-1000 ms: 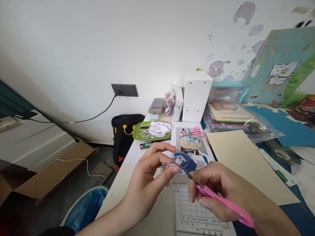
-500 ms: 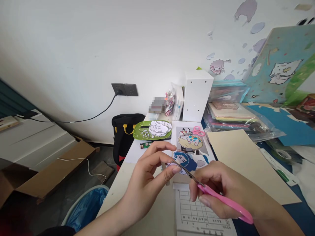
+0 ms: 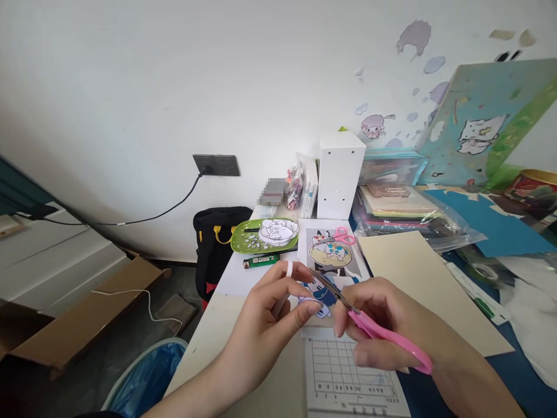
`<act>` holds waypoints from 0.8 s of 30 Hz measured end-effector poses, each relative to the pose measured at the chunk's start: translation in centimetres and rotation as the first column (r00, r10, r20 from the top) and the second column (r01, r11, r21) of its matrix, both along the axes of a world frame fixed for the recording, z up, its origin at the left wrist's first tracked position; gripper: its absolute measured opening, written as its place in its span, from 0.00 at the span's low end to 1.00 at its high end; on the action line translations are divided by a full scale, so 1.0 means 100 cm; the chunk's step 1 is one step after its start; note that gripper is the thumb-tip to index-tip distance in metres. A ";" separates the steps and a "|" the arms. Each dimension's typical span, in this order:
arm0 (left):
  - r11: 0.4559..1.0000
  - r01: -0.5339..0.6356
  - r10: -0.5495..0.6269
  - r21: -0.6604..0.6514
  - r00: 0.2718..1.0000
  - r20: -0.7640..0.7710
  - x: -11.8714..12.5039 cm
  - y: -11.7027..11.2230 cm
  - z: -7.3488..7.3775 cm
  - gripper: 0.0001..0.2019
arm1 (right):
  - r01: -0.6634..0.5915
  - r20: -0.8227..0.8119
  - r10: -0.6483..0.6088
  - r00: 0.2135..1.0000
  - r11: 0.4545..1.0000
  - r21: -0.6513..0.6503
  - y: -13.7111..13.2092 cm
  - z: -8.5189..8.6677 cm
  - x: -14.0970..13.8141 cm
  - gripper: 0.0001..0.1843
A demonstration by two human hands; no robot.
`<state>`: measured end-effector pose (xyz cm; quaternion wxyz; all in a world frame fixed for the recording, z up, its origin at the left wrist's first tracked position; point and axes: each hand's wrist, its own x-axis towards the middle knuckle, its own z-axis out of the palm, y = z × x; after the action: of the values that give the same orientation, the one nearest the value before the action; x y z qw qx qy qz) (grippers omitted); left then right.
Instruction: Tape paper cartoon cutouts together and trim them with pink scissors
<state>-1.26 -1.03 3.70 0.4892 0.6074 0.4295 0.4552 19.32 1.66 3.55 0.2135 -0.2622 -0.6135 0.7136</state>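
My right hand is wrapped round the pink-handled scissors, whose metal blades point up and left over the picture sheet. My left hand pinches a small paper cutout between thumb and fingers, just left of the blades; only its pale purple edge shows. A narrow white strip lies across one finger of that hand. Beneath both hands are blue-and-white cartoon cutouts, partly hidden. Beyond them a second pink pair of scissors rests on the printed sheet.
A green tray with paper scraps and a white cutout stands at the back left. Cream card lies to the right, a gridded sheet in front. Below the table's left edge is a blue-lined bin.
The scissor blades have come off the paper's edge and tilted slightly upward. The white strip now shows across my left finger. The view has turned a little to the right.
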 end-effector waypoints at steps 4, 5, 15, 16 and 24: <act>0.999 0.008 -0.007 -0.049 1.000 0.017 0.003 -0.001 0.001 0.06 | 0.241 0.099 -0.252 0.963 0.964 0.111 0.006 0.000 -0.003 0.15; 0.999 0.008 -0.007 -0.051 1.000 0.026 0.002 -0.002 0.001 0.06 | 0.344 0.148 -0.383 0.912 0.909 0.233 0.009 -0.002 -0.005 0.14; 0.998 -0.047 0.042 0.045 0.993 0.110 -0.003 -0.005 0.004 0.06 | 0.180 0.405 -0.827 0.391 0.500 0.847 0.064 -0.025 -0.015 0.07; 0.997 -0.048 0.042 0.056 0.993 0.109 -0.004 -0.006 0.004 0.06 | 0.188 0.415 -0.823 0.389 0.511 0.839 0.068 -0.027 -0.017 0.06; 0.997 -0.064 0.059 0.036 0.991 0.120 -0.002 -0.006 0.005 0.08 | 0.266 0.436 -0.791 0.428 0.571 0.776 0.072 -0.032 -0.025 0.09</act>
<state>-1.46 -1.66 4.16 0.4874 0.5755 0.4088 0.5139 16.84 8.82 0.33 0.2365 -0.6408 -0.7069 0.1838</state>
